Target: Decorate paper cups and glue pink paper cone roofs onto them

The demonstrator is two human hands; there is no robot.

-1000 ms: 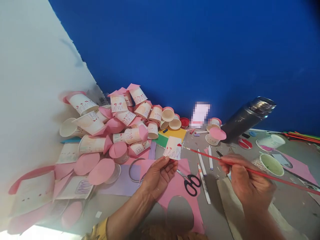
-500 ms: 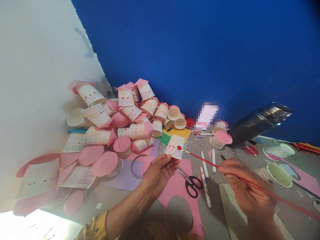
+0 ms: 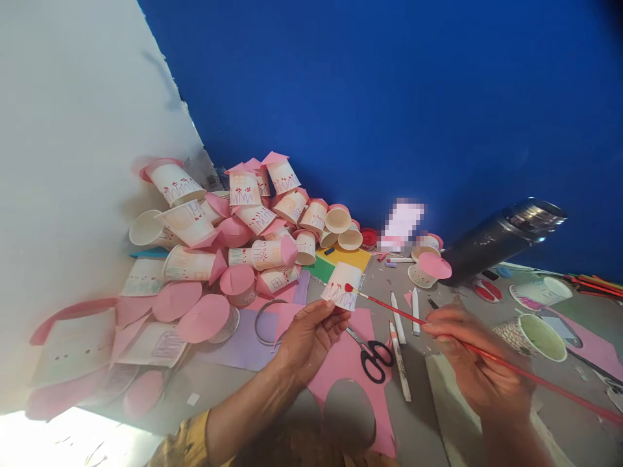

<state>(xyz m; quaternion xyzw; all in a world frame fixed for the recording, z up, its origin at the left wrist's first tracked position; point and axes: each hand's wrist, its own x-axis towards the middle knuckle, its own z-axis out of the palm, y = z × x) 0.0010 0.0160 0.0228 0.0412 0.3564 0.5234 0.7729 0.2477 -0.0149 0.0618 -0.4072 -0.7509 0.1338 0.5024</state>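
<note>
Pinched by its lower rim, an upside-down white paper cup (image 3: 344, 277) is in my left hand (image 3: 311, 334). Purple zigzag lines and small red marks decorate its side. My right hand (image 3: 484, 363) is closed round a long red paintbrush (image 3: 394, 311), held like a pen. The brush's red-coated tip is at the cup's right side, seemingly touching it. Below the cup lie black-handled scissors (image 3: 374, 360) on a pink sheet (image 3: 335, 376) with round holes cut out. Just right of them are several white markers (image 3: 400, 363).
A heap of decorated paper cups with pink cone roofs (image 3: 233, 233) fills the left side. A dark flask (image 3: 501, 240) leans at the back right. Near my right hand stand a green-lined paper cup (image 3: 545, 337) and a paint-stained cup (image 3: 542, 294). A blue wall (image 3: 389, 97) closes the back.
Very little differs. The right hand has shifted slightly left, while the brush tip stays at the same part of the cup.
</note>
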